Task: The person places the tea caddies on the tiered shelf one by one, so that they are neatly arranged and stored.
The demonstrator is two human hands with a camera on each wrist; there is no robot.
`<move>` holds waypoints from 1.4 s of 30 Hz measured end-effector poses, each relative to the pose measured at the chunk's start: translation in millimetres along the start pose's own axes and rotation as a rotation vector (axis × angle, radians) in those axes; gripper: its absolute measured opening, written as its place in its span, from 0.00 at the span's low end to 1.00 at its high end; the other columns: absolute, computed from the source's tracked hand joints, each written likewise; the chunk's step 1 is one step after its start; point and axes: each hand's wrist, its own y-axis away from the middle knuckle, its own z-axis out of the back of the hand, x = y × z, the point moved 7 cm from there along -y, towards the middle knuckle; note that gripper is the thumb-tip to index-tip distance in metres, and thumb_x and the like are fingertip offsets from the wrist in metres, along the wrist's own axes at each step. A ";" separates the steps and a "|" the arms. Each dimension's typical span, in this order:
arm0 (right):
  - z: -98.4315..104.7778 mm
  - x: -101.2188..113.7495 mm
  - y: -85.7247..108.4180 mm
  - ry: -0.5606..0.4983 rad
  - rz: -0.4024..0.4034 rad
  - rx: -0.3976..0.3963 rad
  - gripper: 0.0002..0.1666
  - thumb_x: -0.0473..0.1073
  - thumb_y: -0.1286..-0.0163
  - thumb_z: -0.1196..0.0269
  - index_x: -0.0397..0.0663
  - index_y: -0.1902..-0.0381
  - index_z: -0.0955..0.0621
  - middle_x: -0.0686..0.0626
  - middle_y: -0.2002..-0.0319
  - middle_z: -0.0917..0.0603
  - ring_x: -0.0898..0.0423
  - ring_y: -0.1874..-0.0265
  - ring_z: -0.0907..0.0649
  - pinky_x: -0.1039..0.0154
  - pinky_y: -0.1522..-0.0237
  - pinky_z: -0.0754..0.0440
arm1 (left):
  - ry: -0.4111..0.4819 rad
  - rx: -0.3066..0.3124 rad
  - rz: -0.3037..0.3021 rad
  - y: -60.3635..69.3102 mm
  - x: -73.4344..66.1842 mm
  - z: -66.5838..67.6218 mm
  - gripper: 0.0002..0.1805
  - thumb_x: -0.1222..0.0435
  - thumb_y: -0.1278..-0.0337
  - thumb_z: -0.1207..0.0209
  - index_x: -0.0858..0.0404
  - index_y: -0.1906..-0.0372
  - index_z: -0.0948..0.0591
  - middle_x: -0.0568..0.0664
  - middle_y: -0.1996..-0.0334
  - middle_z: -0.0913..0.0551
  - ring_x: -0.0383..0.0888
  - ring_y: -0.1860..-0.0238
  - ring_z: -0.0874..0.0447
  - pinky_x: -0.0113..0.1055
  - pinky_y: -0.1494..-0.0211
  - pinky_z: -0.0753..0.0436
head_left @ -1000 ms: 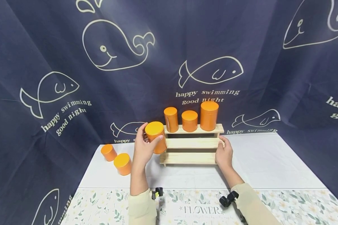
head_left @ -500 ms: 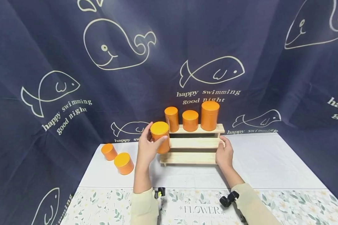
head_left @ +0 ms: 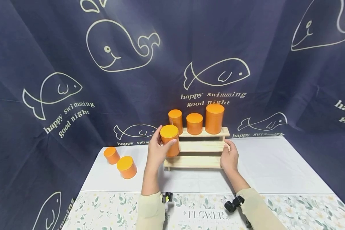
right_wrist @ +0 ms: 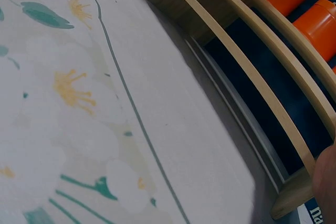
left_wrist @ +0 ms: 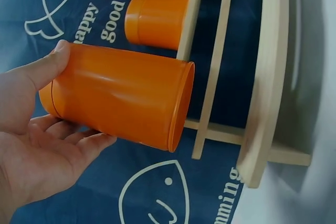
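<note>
The left hand [head_left: 156,154] grips a large orange canister [head_left: 170,140] upright at the left end of a three-tier wooden shelf [head_left: 201,146], in front of the middle tier. In the left wrist view, thumb and fingers of the left hand [left_wrist: 47,145] hold the canister [left_wrist: 121,95] near its lid; its base is clear of the wood there. At the shelf's right end, the right hand [head_left: 230,157] holds the side. On the top tier stand a slim canister [head_left: 176,122], a short one [head_left: 194,124] and a tall wide one [head_left: 214,118].
Two short orange canisters, a smaller one [head_left: 111,155] and a wider one [head_left: 126,167], stand on the white table [head_left: 264,163] at the left. A dark blue curtain [head_left: 166,86] hangs behind the shelf. Floral cloth [head_left: 103,207] covers the table's front.
The left hand has moved right with the large canister, from beside the shelf's left end to in front of it. The right hand stays at the shelf's right end.
</note>
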 end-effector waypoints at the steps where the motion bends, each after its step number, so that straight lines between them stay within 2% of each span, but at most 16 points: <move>1: -0.1 -0.4 -0.3 0.000 0.002 -0.002 0.25 0.38 0.16 0.55 0.40 0.27 0.27 0.34 0.24 0.28 0.37 0.19 0.34 0.40 0.17 0.39 | 0.003 0.004 0.000 -0.3 0.9 -1.6 0.50 0.64 0.45 0.22 0.61 0.18 0.35 0.57 0.23 0.27 0.52 0.21 0.29 0.49 0.16 0.32; 10: -0.6 -1.1 -0.9 -0.004 0.009 -0.002 0.25 0.38 0.16 0.55 0.40 0.27 0.28 0.34 0.24 0.28 0.36 0.19 0.34 0.39 0.17 0.39 | 0.017 0.016 0.003 -1.7 8.4 -12.6 0.50 0.66 0.43 0.23 0.63 0.18 0.36 0.60 0.22 0.30 0.54 0.20 0.31 0.49 0.16 0.33; 18: -0.7 -1.0 -1.8 -0.006 0.020 -0.013 0.25 0.38 0.16 0.55 0.39 0.27 0.27 0.34 0.25 0.27 0.36 0.20 0.33 0.40 0.18 0.38 | 0.012 0.013 0.000 -2.3 13.0 -18.6 0.50 0.64 0.43 0.23 0.63 0.18 0.37 0.57 0.21 0.29 0.52 0.20 0.31 0.48 0.16 0.32; 25: -0.6 -1.9 -1.4 -0.008 0.014 -0.022 0.25 0.37 0.17 0.54 0.39 0.28 0.26 0.34 0.25 0.27 0.37 0.20 0.33 0.40 0.18 0.38 | -0.040 0.005 0.009 -3.4 16.7 -21.2 0.52 0.60 0.44 0.23 0.60 0.17 0.38 0.56 0.20 0.31 0.50 0.19 0.33 0.47 0.16 0.33; 30: -0.6 -1.6 -1.3 -0.011 0.013 -0.024 0.24 0.38 0.16 0.54 0.39 0.28 0.26 0.34 0.25 0.26 0.37 0.20 0.32 0.40 0.18 0.38 | -0.093 -0.006 0.001 -2.9 16.8 -22.8 0.52 0.59 0.43 0.23 0.63 0.18 0.38 0.61 0.21 0.32 0.54 0.19 0.32 0.49 0.17 0.31; 35: -0.4 -1.9 -1.4 -0.009 0.012 -0.021 0.25 0.37 0.16 0.55 0.38 0.28 0.26 0.34 0.25 0.26 0.37 0.20 0.33 0.40 0.18 0.38 | -0.143 -0.019 0.012 -1.7 17.4 -24.3 0.50 0.58 0.43 0.23 0.62 0.19 0.36 0.62 0.23 0.30 0.56 0.21 0.30 0.50 0.19 0.29; 42: -0.5 -1.8 -1.4 -0.002 0.010 -0.015 0.25 0.37 0.17 0.55 0.39 0.27 0.27 0.33 0.24 0.28 0.36 0.20 0.34 0.39 0.18 0.38 | -0.209 -0.036 -0.007 -4.5 22.2 -26.1 0.51 0.58 0.44 0.23 0.62 0.18 0.36 0.61 0.26 0.27 0.55 0.23 0.27 0.50 0.18 0.29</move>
